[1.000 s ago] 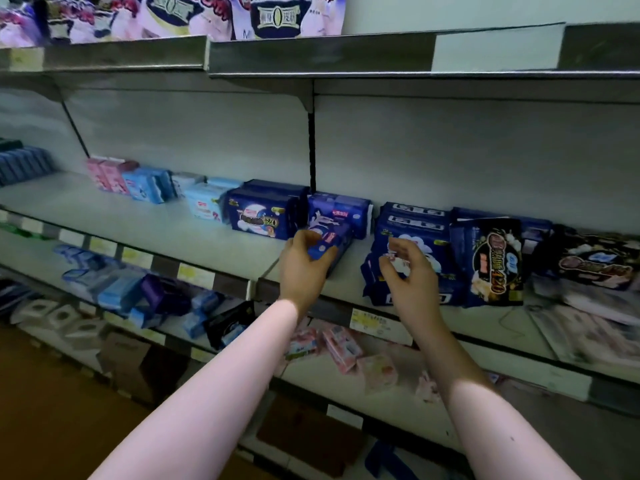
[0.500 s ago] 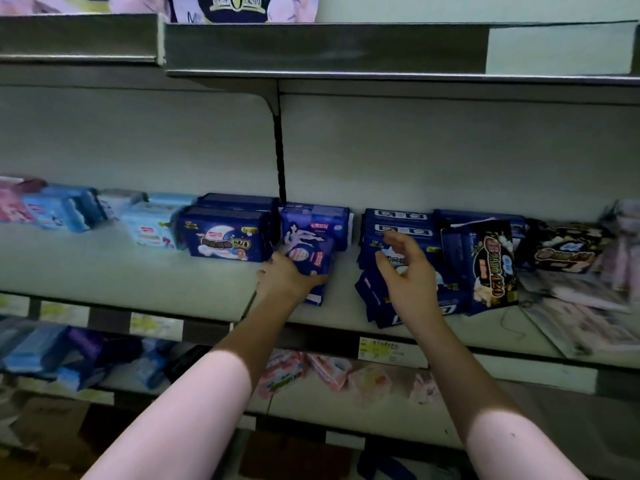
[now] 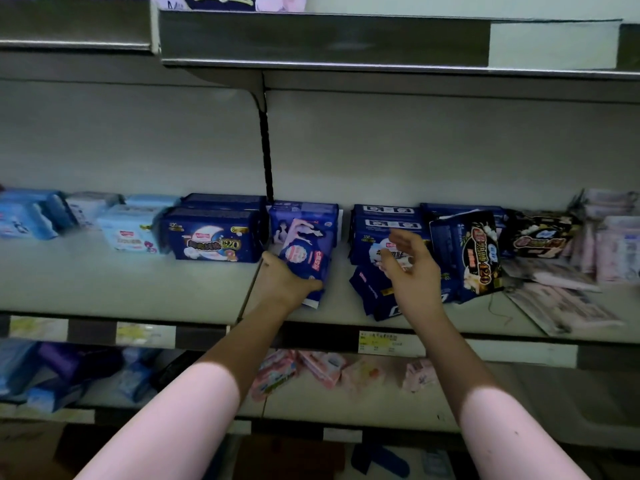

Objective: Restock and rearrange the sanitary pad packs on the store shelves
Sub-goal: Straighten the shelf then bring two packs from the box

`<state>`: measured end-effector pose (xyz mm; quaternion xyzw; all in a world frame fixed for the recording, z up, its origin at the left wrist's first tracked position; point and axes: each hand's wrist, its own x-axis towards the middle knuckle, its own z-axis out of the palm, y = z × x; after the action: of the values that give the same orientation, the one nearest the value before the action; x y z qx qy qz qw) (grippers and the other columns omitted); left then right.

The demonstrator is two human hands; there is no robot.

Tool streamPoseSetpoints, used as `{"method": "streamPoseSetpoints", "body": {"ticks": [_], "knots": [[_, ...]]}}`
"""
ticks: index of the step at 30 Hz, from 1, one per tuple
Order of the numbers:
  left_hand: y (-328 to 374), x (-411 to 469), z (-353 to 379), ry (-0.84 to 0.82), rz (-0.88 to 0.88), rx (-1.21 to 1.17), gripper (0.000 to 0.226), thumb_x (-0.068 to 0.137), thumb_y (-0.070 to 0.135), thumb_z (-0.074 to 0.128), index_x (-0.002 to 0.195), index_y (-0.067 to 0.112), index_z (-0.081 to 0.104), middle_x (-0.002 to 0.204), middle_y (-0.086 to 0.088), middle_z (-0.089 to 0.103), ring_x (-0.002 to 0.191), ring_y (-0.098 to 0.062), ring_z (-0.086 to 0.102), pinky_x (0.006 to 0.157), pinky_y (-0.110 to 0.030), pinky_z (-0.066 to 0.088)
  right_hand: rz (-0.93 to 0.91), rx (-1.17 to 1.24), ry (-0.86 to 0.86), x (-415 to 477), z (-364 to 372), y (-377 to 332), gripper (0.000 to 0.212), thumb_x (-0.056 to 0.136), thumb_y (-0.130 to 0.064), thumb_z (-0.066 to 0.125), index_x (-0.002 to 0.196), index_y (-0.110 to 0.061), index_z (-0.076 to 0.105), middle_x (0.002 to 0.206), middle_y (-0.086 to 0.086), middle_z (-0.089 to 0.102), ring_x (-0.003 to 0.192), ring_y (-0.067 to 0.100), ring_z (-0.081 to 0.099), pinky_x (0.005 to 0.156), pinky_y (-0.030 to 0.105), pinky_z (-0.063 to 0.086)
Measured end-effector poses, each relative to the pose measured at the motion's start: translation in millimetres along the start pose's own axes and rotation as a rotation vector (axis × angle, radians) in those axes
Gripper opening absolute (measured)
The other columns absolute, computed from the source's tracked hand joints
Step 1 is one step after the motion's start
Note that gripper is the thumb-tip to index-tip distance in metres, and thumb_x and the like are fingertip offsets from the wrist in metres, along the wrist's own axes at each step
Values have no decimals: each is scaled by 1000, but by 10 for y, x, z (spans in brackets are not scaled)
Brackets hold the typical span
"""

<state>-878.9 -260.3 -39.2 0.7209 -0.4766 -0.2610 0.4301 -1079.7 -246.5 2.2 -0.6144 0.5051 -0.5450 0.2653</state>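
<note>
Left hand (image 3: 282, 282) grips blue pack (image 3: 306, 259) on shelf (image 3: 121, 289) — right hand (image 3: 412, 271) open, hovering

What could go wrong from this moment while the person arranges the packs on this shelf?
The left hand grips a blue pack that stands tilted near the front of the shelf; let go so, it may slide off. The black pack leans crookedly next to the open right hand; a brush could topple it. Dark blue packs below that hand lie slumped and might get pushed forward.
</note>
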Motion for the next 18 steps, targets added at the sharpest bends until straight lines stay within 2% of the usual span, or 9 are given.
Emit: {"method": "streamPoseSetpoints", "body": {"ticks": [2,7,10,12,15,18], "knots": [[-34,-37,6,28,85,-17,86,52,25,92,113,14,31,124,-11,54,113,-28,55,83,-34,49,17,4,17,-23,-1,-15,31,93,-15,59,125,-17,55,121,-6,58,111,4,52,98,28,45],[-44,-105,-14,84,218,-160,98,48,19,94,127,13,36,123,-3,55,109,-18,56,87,-34,51,21,-30,64,-63,-54,-21,31,93,-15,59,124,-15,56,116,-7,58,109,7,52,91,22,41],[37,-111,-31,57,246,-271,112,45,27,93,138,13,32,126,2,51,113,-13,53,92,-32,49,32,-56,109,-71,-122,12,31,92,-15,60,123,-15,56,118,-5,59,113,12,54,95,29,44],[113,-123,-20,37,255,-317,117,43,32,91,141,15,30,130,0,50,116,-14,53,96,-34,49,43,-72,144,-86,-171,32,31,92,-14,61,123,-13,56,116,-5,58,110,12,53,94,28,44],[211,-151,30,37,287,-360,117,42,35,94,139,14,33,130,-3,51,116,-15,53,97,-37,50,84,-125,217,-107,-238,111,33,90,-15,64,121,-10,56,114,1,58,104,15,54,87,27,44],[255,-168,86,51,292,-394,117,36,48,88,135,13,36,128,-6,50,117,-18,52,98,-40,48,186,-188,286,-124,-294,188,37,85,-18,69,116,-11,51,115,11,58,96,22,58,82,34,49]]}}
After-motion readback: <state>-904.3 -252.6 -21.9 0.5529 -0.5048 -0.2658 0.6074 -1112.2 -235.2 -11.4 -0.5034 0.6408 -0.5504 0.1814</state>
